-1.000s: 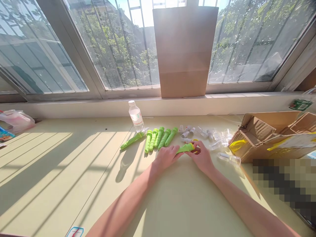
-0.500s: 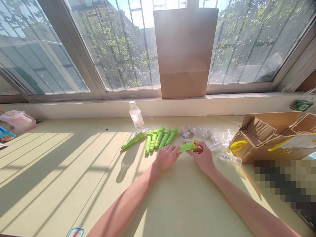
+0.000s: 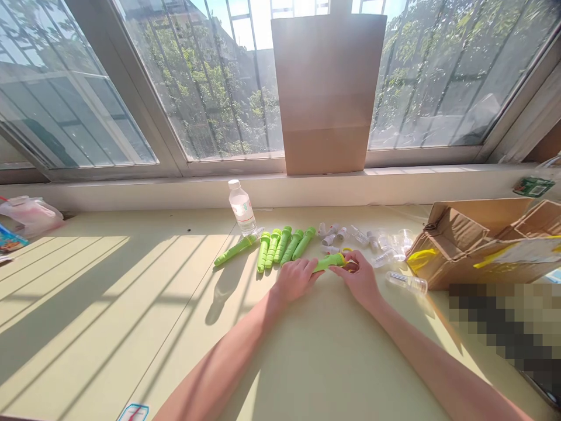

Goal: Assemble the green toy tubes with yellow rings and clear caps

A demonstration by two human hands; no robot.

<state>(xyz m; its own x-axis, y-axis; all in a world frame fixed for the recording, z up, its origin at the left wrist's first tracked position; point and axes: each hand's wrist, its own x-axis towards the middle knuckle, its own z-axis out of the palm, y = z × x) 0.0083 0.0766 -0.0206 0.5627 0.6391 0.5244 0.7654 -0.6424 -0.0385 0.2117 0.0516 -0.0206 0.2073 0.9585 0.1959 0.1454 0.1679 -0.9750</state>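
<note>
My left grip (image 3: 294,279) is closed around the narrower part of a green plastic tube (image 3: 326,264), which lies almost crosswise between my hands, its wider end towards the right. I take this hold to be the steadying one — it leaves that end free for my right grip (image 3: 360,280), whose fingertips are pinched on a yellow piece (image 3: 349,265) there. Five similar green tubes (image 3: 283,244) lie side by side just beyond, probably lined up for easy reach; another green tube (image 3: 234,252) slants near the upright water bottle (image 3: 242,211).

The green bodies look hard, with ringed, stepped sides. Clear, smooth cylinders (image 3: 407,282) and small whitish pieces (image 3: 328,240) lie loose on the pale, flat bench (image 3: 131,327), beside a creased cardboard box (image 3: 456,263) — its yellow tape is wrinkled.
</note>
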